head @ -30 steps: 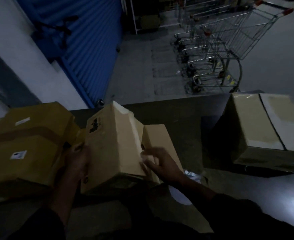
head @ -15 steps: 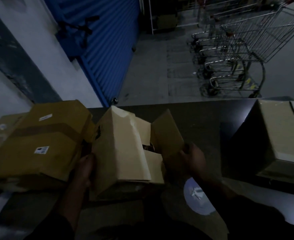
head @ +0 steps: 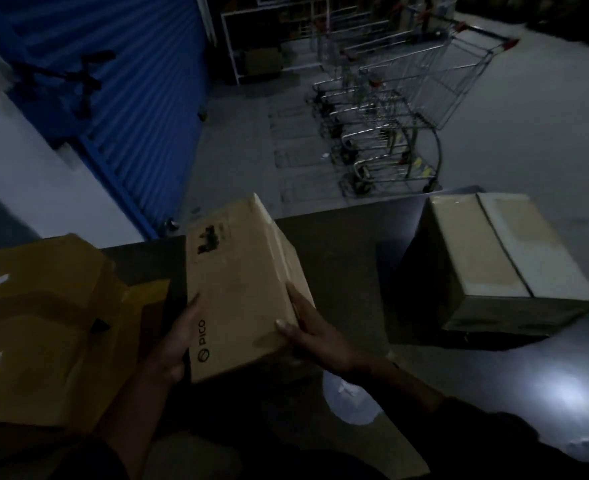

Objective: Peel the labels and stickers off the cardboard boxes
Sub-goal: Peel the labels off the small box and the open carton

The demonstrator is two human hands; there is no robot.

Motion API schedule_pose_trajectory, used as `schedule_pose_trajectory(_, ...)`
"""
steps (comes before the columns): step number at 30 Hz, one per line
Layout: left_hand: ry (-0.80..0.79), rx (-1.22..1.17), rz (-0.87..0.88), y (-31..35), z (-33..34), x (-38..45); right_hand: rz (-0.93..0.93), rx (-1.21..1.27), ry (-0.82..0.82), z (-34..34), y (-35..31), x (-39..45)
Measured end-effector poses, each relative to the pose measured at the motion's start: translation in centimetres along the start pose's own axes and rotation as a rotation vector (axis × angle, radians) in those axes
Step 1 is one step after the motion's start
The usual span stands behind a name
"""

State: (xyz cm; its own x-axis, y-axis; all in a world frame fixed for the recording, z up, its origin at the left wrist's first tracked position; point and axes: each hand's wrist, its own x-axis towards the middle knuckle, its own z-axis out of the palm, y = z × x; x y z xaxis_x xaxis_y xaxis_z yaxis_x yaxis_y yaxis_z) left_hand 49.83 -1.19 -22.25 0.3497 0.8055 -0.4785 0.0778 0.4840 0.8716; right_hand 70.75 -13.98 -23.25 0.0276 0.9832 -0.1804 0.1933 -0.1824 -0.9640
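Half a second ago the PICO cardboard box was showing open flaps; now those flaps are out of sight and a plain printed face is turning up toward the camera. The left hand is gripping its left edge, fingers curled underneath, while the right hand is clasping its near right corner, thumb lying on top. The box is hovering above the dark table, its long axis running away from the person, far end tilting up and slightly right.
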Motion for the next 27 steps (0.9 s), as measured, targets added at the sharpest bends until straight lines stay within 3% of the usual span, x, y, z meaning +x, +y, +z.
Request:
schedule_pose_trajectory(5,-0.054,-0.119,0.091,3.8,6.1,0.5,-0.238,-0.398,0.136,-6.1,-4.8,-2.6)
schedule_pose_trajectory(9,-0.163,-0.137,0.088,5.9,13.8,1.1,-0.329,-0.748,0.394,-10.9,-6.5,-4.6)
schedule_pose_trajectory(13,-0.308,-0.008,0.087,6.1,22.4,1.8,-0.275,-0.994,0.587,-16.9,-7.5,-7.3)
schedule_pose_trajectory(19,-0.471,0.014,0.005,2.5,33.5,4.0,-0.083,-1.209,0.617,-25.4,-7.1,-10.6)
schedule_pose_trajectory(22,-0.61,0.261,-0.016,-0.8,35.9,4.4,0.102,-1.253,0.582,-26.3,-3.4,-10.4)
schedule_pose_trajectory(24,-0.604,0.437,-0.012,-2.2,36.3,3.1,0.152,-1.3,0.578,-25.1,-0.4,-10.1)
schedule_pose_trajectory(27,-0.552,0.49,-0.025,-3.0,35.2,3.2,0.136,-1.287,0.638,-24.2,0.5,-9.5)
